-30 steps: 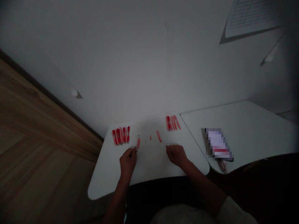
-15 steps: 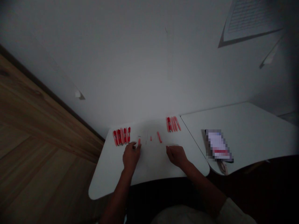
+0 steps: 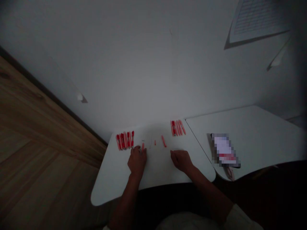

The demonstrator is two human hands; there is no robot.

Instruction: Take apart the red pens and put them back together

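Observation:
My left hand (image 3: 137,160) is low over the white table, palm down, with thumb and fingers apart. Between them lies a short pink pen part (image 3: 143,147); whether they touch it I cannot tell. My right hand (image 3: 180,159) rests closed on the table to the right, its fingers curled, and what they may hold is hidden. In front of the hands are a thin white refill (image 3: 150,140), a small pink pen tip (image 3: 155,142) and a longer pink pen barrel (image 3: 163,141). A tiny dark piece, perhaps a spring (image 3: 143,140), lies beyond the left fingers.
A row of several red and pink pens (image 3: 125,140) lies at the left. Another row of pens (image 3: 177,127) is at the back right. On the adjoining table (image 3: 259,134) sits a phone (image 3: 224,149) with a cable (image 3: 230,173). A wall stands close behind.
My left hand has shifted slightly right, around the pink pen part, which stays about where it was. My right hand and the other parts look unmoved.

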